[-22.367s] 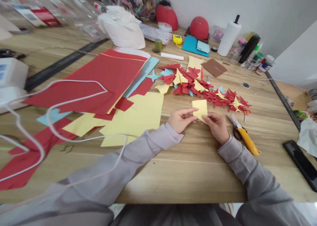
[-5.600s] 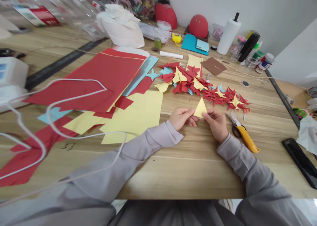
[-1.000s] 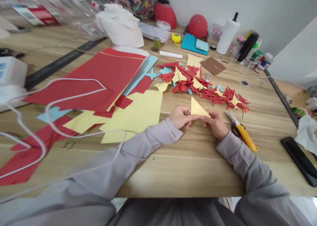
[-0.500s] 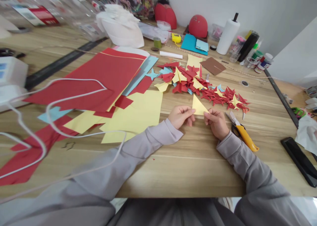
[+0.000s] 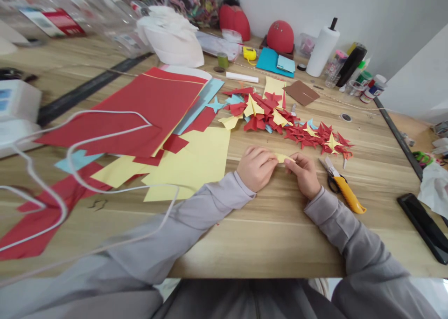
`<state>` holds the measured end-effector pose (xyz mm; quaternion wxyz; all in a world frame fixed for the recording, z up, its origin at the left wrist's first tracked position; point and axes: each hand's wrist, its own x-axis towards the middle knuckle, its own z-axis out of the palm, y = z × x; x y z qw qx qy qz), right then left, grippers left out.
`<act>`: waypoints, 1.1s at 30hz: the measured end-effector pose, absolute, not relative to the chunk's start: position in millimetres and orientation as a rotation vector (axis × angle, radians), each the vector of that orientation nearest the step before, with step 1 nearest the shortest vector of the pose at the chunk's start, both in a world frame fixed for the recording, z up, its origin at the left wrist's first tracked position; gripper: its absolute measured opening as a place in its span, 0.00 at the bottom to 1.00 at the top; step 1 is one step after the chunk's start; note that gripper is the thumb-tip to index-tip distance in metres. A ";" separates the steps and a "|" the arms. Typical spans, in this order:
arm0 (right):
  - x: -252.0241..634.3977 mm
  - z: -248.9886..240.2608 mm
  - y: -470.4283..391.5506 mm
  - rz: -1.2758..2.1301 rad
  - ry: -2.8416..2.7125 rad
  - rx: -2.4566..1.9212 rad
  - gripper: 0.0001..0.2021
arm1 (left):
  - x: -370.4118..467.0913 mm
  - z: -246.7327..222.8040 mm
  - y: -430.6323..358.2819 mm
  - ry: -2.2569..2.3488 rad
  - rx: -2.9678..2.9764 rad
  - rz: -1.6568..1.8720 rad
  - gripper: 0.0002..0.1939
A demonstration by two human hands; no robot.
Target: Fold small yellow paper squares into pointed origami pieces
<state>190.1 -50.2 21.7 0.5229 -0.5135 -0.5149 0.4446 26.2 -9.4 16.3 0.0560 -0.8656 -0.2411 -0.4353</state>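
Note:
A small piece of folded yellow paper (image 5: 284,158) is held between my two hands above the wooden table. My left hand (image 5: 256,168) has its fingers closed over the paper's left end and hides part of it. At the other end, my right hand (image 5: 305,172) pinches it between thumb and fingers. Just beyond my hands lies a pile of folded paper stars (image 5: 271,111), mostly red, with some yellow and light blue ones. A yellow utility knife (image 5: 346,188) rests right of my right hand, over black-handled scissors (image 5: 332,183).
Red paper sheets (image 5: 140,109) and a large yellow sheet (image 5: 206,162) lie to the left, crossed by a white cable (image 5: 105,137). A black phone (image 5: 423,228) is at the right. Bottles (image 5: 373,89), a white roll (image 5: 322,48) and a yellow tape measure (image 5: 249,53) stand at the back.
The yellow paper showed as an upright triangle; now only a narrow, flattened strip is visible. My left hand has turned over, with its back up, covering more of the paper.

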 end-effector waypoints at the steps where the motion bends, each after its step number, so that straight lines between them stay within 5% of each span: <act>1: 189.0 20.8 -50.9 0.968 -1.267 -1.236 0.09 | 25.8 16.7 -8.9 -0.737 -2.621 -1.304 0.06; 13: 187.4 21.4 -59.5 -0.325 -2.183 -1.287 0.06 | 24.7 20.5 -6.6 -0.556 -2.636 -1.107 0.09; 33: 195.9 19.3 -59.6 -0.485 -2.361 -1.131 0.08 | 20.8 18.2 -4.0 -0.455 -2.699 -0.995 0.08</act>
